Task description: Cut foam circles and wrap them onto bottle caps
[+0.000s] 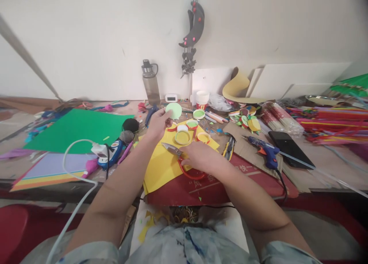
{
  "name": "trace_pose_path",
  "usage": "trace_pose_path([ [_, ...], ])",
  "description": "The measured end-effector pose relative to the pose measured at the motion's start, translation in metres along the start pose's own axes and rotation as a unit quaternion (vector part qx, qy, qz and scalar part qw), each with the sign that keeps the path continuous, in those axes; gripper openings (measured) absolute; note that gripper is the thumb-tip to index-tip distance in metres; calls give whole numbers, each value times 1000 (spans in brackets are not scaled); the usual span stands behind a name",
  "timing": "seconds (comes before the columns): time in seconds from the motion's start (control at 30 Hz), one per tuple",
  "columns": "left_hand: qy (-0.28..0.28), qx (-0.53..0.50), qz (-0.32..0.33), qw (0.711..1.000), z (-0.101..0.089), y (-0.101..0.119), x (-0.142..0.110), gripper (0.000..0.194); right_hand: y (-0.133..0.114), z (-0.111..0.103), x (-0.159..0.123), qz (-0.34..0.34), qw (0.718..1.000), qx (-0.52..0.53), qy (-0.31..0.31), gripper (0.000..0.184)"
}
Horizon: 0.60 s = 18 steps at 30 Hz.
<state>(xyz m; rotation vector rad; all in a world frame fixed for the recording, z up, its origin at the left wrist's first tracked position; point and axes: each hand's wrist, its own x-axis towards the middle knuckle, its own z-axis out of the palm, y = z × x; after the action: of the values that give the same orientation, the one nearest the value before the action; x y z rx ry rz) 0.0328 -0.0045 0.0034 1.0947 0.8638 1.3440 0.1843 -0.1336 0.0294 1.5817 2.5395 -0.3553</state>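
Note:
My left hand (159, 124) pinches a pale green disc (173, 111) by its left edge, raised above the worktop. My right hand (199, 156) is closed at the pivot of a pair of scissors (192, 175) with red handles; its fingertips are partly hidden. The blades point left over yellow sheets (161, 172). Just beyond the scissors sit several shallow round lids, among them a yellow-lined one (183, 137), a green-lined one (192, 124) and another yellow one (203, 137). A further green-lined lid (199, 114) stands behind them.
A glue gun (268, 152), a black phone (290, 149) and a utility knife (229, 148) lie to the right. Green sheet (83, 129) and a power strip (112, 153) with a white cable are at left. A water bottle (151, 85) and paper cup (202, 99) stand at the back.

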Motion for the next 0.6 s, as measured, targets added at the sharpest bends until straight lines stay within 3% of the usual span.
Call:
trace_pose_path([
  [0.2,-3,40,2,999,1,-4,-1,36,5,-2,2,33,998,33,50,30],
  [0.27,1,55,7,998,0,-4,-1,38,15,-4,6,73,986,80,130,32],
  [0.33,-10,76,9,997,-1,-4,-2,40,29,-3,12,95,954,134,252,32],
  [0.4,-43,93,5,995,0,-3,-5,40,45,-1,19,62,910,186,364,42],
  [0.43,-62,97,3,993,2,-3,-7,41,51,0,22,33,896,206,391,51],
  [0.5,-93,104,2,990,5,-3,-10,41,60,4,27,-21,885,231,404,67],
  [0.6,-116,121,4,986,9,-3,-14,40,63,8,33,-65,892,226,386,79],
])
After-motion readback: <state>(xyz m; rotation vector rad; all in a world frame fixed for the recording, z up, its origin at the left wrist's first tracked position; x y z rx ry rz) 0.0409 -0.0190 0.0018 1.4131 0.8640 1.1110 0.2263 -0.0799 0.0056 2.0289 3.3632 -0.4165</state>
